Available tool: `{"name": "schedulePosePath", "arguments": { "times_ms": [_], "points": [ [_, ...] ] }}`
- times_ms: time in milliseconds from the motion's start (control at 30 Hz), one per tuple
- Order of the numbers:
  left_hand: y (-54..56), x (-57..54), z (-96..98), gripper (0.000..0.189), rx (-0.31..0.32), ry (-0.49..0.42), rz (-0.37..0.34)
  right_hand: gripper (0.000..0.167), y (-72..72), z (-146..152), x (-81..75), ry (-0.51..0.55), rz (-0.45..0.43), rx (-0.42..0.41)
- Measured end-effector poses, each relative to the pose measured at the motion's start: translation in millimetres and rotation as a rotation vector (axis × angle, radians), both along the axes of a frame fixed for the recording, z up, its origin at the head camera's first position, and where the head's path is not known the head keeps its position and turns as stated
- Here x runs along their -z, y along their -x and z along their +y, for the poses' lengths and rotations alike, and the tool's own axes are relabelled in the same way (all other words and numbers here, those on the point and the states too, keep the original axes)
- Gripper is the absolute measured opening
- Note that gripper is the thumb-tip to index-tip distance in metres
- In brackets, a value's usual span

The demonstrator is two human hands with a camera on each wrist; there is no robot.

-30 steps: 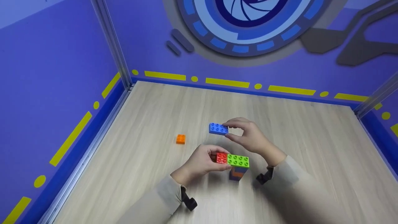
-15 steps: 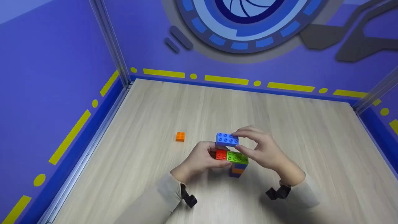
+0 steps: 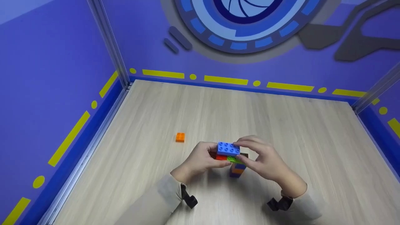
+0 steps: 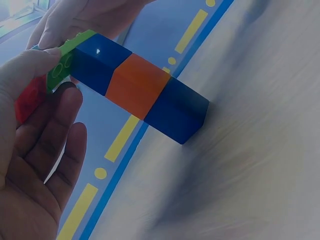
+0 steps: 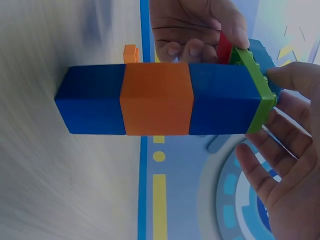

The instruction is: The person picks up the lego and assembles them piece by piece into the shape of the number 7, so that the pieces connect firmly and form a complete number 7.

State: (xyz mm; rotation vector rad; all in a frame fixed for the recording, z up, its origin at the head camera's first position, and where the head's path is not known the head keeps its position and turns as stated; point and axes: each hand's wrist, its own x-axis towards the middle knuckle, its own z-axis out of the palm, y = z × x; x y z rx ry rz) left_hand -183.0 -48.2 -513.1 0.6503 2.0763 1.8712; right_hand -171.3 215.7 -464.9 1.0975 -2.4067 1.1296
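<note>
Bricks in view: seven; three blue, two orange, one red, one green.
Column: three blocks upright on the tabletop, a dark blue plastic block (image 5: 95, 100) at the foot, an orange plastic block (image 5: 156, 100) in the middle, a second dark blue plastic block (image 5: 222, 97) above.
Column's top: one flat lime-green plastic brick (image 3: 232, 158), studs up, reaching out past the column toward the left hand.
Green brick's left end: one small red plastic brick (image 3: 221, 157), just beside it, beyond the column.
Left hand (image 3: 198, 161): holding the red brick, thumb in front and fingers behind; the thumb also reaches the green brick's edge.
Right hand (image 3: 264, 161): pinching one end of an eight-studded blue plastic brick (image 3: 228, 149) between thumb and fingers.
Eight-studded brick: level, over the red brick and part of the green one; whether it is fully seated I cannot tell.
Loose: one small orange four-studded brick (image 3: 180, 137), well apart, on the pale wood-grain tabletop (image 3: 150, 109).
Sleeves: two, beige, each with one black wrist piece (image 3: 189, 198) at the cuff.
Enclosure: three blue-purple panels (image 3: 156, 37) around the tabletop.
</note>
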Motion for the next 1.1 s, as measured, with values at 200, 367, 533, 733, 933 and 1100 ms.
{"name": "schedulePosePath", "arguments": {
  "times_ms": [200,367,533,733,933,1100],
  "points": [
    [1.5,0.2,-0.7,0.038,0.017,-0.042,0.0,0.053,-4.9,-2,3.3,-0.066,0.121,0.006],
    [1.8,-1.6,-0.9,0.036,0.035,-0.061,0.011,0.061,-5.8,-3,8.8,-0.196,0.386,0.023],
    [0.4,-5.2,-1.8,0.037,0.021,-0.02,0.015,0.066,-8.0,-7,15.7,-0.253,0.581,0.049],
    [-0.6,-6.7,-3.2,0.038,0.006,0.024,0.038,0.075,-11.4,-12,18.9,-0.261,0.618,0.076],
    [-0.5,-5.1,-2.0,0.037,0.007,0.022,0.045,0.069,-12.7,-11,19.1,-0.244,0.628,0.054],
    [-0.1,-5.0,-1.5,0.036,0.005,0.009,0.028,0.063,-10.7,-10,19.5,-0.222,0.636,0.036]
  ]
}}
